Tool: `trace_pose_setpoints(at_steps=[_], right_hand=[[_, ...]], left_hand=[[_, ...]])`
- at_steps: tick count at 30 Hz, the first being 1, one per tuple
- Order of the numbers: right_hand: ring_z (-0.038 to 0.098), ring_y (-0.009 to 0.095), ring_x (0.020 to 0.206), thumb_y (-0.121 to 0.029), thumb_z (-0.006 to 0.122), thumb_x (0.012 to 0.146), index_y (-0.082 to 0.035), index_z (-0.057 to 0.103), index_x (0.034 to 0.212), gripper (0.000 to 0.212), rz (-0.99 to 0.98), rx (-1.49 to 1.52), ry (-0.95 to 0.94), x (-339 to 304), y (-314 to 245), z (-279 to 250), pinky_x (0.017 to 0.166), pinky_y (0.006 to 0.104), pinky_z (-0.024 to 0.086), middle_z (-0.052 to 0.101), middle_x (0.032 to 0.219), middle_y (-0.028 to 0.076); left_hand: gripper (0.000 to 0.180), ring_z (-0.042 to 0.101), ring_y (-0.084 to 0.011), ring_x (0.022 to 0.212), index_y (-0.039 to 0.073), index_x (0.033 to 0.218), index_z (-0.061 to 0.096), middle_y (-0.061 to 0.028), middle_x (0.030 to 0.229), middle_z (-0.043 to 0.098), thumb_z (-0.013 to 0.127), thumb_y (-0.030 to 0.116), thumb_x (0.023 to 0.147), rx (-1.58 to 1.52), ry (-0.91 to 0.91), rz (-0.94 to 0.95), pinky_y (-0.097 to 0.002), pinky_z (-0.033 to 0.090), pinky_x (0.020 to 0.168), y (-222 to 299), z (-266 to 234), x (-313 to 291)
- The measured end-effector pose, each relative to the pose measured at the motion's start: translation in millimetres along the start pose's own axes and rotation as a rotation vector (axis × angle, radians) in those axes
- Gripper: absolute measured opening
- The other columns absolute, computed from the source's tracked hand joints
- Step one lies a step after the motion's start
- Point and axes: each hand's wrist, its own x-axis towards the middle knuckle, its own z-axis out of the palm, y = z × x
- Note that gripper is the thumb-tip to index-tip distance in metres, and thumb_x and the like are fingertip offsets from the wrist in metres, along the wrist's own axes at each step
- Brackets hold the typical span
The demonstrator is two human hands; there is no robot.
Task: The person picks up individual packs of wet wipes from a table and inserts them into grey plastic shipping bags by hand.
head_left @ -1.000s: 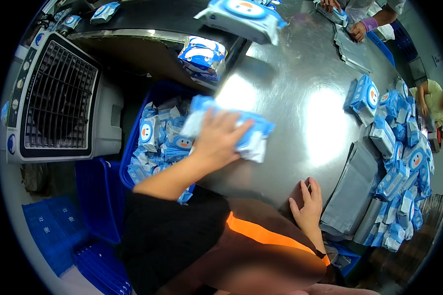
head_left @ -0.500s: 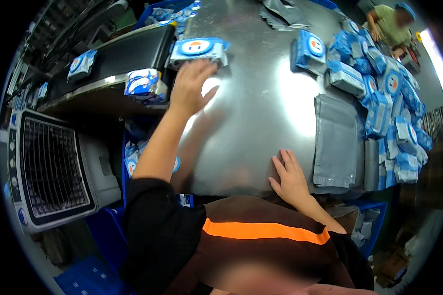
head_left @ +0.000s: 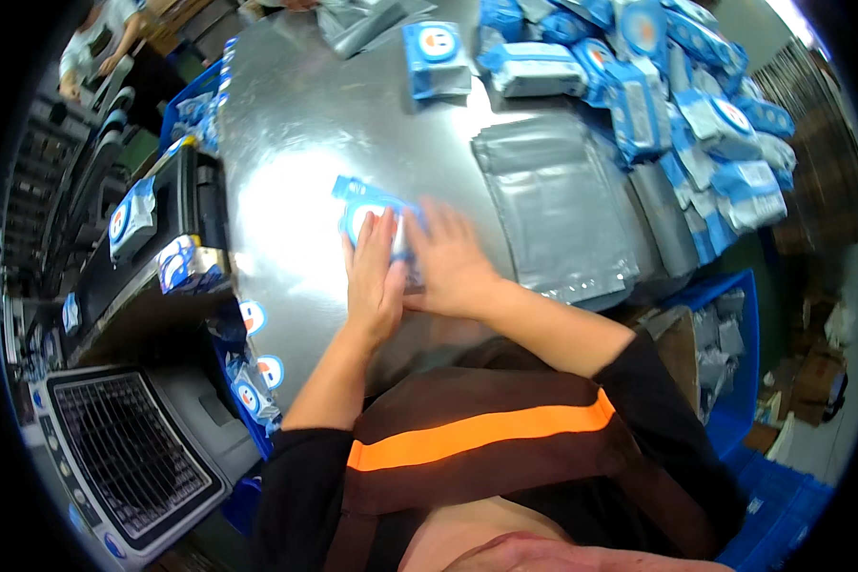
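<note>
A blue-and-white pack of wipes [head_left: 357, 194] with a round lid label lies on the metal table in front of me. My left hand [head_left: 373, 276] is closed over its near left part, covering much of the label. Against the pack's right side is my right hand [head_left: 456, 262], blurred, fingers pointing away from me and thumb near my left wrist. Whether its fingers grip the pack cannot be made out. Right of my hands lies a stack of grey plastic mailing bags [head_left: 553, 205].
Many wipes packs [head_left: 639, 110] are heaped at the right, and a single pack [head_left: 436, 59] stands at the back. A conveyor [head_left: 176, 195] carries packs at the left, above an air cooler [head_left: 129, 453]. Blue bins [head_left: 748, 357] flank the table. Another person [head_left: 100, 48] is at far left.
The view has turned right. My left hand and a wipes pack have come from the table's far left to right before me. My right hand has left the bare tabletop and joined the pack.
</note>
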Motion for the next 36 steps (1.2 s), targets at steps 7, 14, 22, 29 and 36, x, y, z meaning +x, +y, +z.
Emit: trace_pose_setpoints(at_steps=[7, 14, 22, 29, 36], right_hand=[[0.053, 0.031, 0.123, -0.028, 0.084, 0.073, -0.005, 0.036, 0.151, 0.095, 0.317, 0.979, -0.103, -15.4, 50.7, -48.1, 0.104, 0.0409, 0.044, 0.05, 0.139, 0.02], [0.056, 0.021, 0.119, -0.018, 0.082, 0.077, 0.003, 0.038, 0.148, 0.087, 0.377, 1.216, 0.581, -113.4, 140.6, -144.8, 0.101, 0.0314, 0.045, 0.054, 0.135, 0.015], [0.057, 0.032, 0.116, -0.026, 0.084, 0.068, -0.01, 0.051, 0.144, 0.085, 0.581, 0.125, 0.447, -207.1, 176.2, -117.3, 0.1, 0.0385, 0.046, 0.054, 0.128, 0.018], [0.052, 0.031, 0.125, -0.02, 0.085, 0.065, -0.017, 0.061, 0.137, 0.076, 0.22, 0.49, 0.24, -227.2, 160.1, -132.4, 0.106, 0.0369, 0.041, 0.051, 0.137, 0.016], [0.059, 0.041, 0.106, -0.037, 0.083, 0.069, -0.024, 0.056, 0.139, 0.076, 0.453, -0.013, 0.276, -212.8, 117.5, -114.2, 0.091, 0.0466, 0.051, 0.054, 0.124, 0.02]], left_hand=[[0.032, 0.059, -0.0193, 0.111, -0.001, 0.128, 0.055, -0.0103, 0.12, 0.061, 0.052, 0.005, 0.097, -0.691, 0.528, -0.196, -0.0351, 0.046, 0.1, 30.3, -15.1, -5.9], [0.023, 0.064, -0.0263, 0.086, 0.007, 0.102, 0.068, -0.0101, 0.098, 0.064, 0.071, 0.006, 0.079, -0.148, -0.203, 0.407, -0.0341, 0.053, 0.074, 96.5, 95.1, 63.2], [0.011, 0.064, -0.0378, 0.08, 0.007, 0.089, 0.07, -0.0153, 0.085, 0.065, 0.067, 0.016, 0.084, 0.064, -0.386, 0.346, -0.0446, 0.053, 0.075, 89.3, 162.5, 76.1], [0.016, 0.068, -0.0265, 0.081, 0.0, 0.1, 0.068, -0.0145, 0.089, 0.07, 0.065, 0.014, 0.091, -0.253, -0.309, -0.022, -0.0375, 0.052, 0.075, 76.3, 158.4, 84.1], [0.011, 0.066, -0.0309, 0.083, 0.001, 0.098, 0.066, -0.0151, 0.091, 0.066, 0.066, 0.009, 0.09, -0.159, -0.079, 0.118, -0.0374, 0.052, 0.074, 91.9, 160.5, 86.2]])
